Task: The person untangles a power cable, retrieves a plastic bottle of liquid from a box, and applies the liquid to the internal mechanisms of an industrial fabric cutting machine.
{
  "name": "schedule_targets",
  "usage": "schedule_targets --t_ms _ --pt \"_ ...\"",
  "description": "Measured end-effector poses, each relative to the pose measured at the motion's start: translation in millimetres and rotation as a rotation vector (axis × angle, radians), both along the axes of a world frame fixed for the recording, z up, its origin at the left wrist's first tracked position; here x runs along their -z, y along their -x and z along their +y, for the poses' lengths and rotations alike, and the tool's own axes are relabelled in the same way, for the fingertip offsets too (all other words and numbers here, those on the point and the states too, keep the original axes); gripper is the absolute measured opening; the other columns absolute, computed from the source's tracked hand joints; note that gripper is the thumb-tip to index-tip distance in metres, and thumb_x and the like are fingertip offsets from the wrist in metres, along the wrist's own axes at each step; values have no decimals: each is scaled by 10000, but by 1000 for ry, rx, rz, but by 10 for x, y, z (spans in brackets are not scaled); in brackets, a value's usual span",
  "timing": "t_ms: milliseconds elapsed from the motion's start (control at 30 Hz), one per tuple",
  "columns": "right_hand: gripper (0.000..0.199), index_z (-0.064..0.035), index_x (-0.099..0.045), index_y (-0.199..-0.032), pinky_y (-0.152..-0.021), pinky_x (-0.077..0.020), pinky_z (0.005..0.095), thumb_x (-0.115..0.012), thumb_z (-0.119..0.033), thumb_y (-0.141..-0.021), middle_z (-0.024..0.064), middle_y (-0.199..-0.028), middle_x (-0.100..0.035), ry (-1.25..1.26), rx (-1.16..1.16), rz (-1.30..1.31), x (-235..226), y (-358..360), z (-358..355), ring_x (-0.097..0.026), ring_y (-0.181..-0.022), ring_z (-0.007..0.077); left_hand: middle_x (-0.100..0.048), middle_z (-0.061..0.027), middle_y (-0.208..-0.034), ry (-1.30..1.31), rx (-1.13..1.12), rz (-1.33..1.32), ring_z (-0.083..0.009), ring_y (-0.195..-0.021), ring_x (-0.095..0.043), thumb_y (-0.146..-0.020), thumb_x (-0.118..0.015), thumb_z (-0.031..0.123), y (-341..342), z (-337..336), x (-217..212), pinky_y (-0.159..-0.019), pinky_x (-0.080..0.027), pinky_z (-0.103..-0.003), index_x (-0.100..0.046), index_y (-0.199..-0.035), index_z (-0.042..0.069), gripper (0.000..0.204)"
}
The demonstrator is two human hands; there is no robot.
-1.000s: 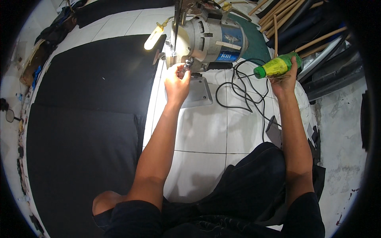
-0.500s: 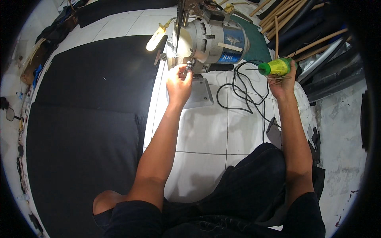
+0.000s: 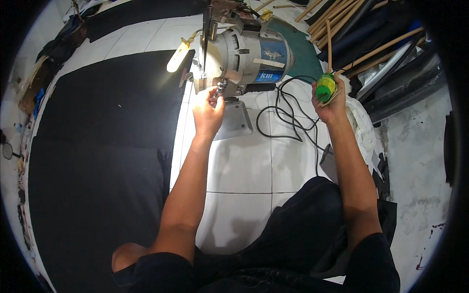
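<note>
On the white tiled floor [image 3: 244, 166], seen from the head view: a grey, drum-shaped electric cutting machine [image 3: 244, 56] standing upright on its flat metal base plate [image 3: 234, 122], blue label on its side, small lamp [image 3: 177, 56] glowing at its left. Left hand [image 3: 207, 110] raised to the lower front of the machine, fingers pinched closed on a small metal knob [image 3: 221, 88] just under the motor housing, brightly lit by the lamp. Right hand [image 3: 330, 102] held up well apart to the right, grip wrapped closed around a small green and yellow bottle [image 3: 325, 88], bottle upright with its green end toward the camera. Between the two hands, a black power cord [image 3: 283, 117] looping loosely across the tiles from the machine's rear. To the left, a large sheet of black fabric [image 3: 97, 146] spread flat over the floor, its right edge just beside the base plate and the left forearm. Behind the machine, a dark green mat [image 3: 300, 53] partly hidden by the motor. At upper right, a bundle of wooden sticks [image 3: 342, 29] and dark rolled material [image 3: 400, 73] lying slanted near the bottle. At lower centre, dark trousers over bent legs, one bare knee [image 3: 129, 256] showing at the left. At right, bare grey concrete [image 3: 415, 171] with scraps along the tile edge.
</note>
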State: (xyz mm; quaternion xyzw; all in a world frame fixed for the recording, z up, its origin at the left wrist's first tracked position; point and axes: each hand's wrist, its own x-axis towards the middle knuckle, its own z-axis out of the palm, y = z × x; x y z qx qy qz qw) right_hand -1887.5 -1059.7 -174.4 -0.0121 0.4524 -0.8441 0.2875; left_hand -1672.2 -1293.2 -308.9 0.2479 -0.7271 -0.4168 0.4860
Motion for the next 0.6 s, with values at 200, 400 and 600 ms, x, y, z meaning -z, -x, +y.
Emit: schedule_targets --t_ms 200,400,600 --pt "350 -107 -555 -981 -686 -562 332 -607 -438 -881 91 -887 -629 -20 -12 43 11 -25 -15 -647 -796 219 -630 -77 -878 -23 -5 26 -158 -671 -565 -791 -731 54 12 -6 -12 -656 -498 -303 -635 -1041 18 271" --pt "355 -116 -558 -990 -650 -538 304 -611 -449 -880 87 -889 -638 -42 -5 45 -15 -40 2 -657 -797 209 -601 -69 -798 -99 -39 12 -157 -633 -548 -760 -764 63 69 -19 -14 -623 -480 -302 -600 -947 34 250" --pt "396 -121 -560 -981 -597 -494 273 -620 -498 -874 84 -869 -641 -110 -112 19 0 13 50 -661 -765 199 -607 -90 -791 -66 -68 -28 -172 -621 -567 -744 -767 58 60 34 -104 -621 -481 -328 -576 -918 34 259"
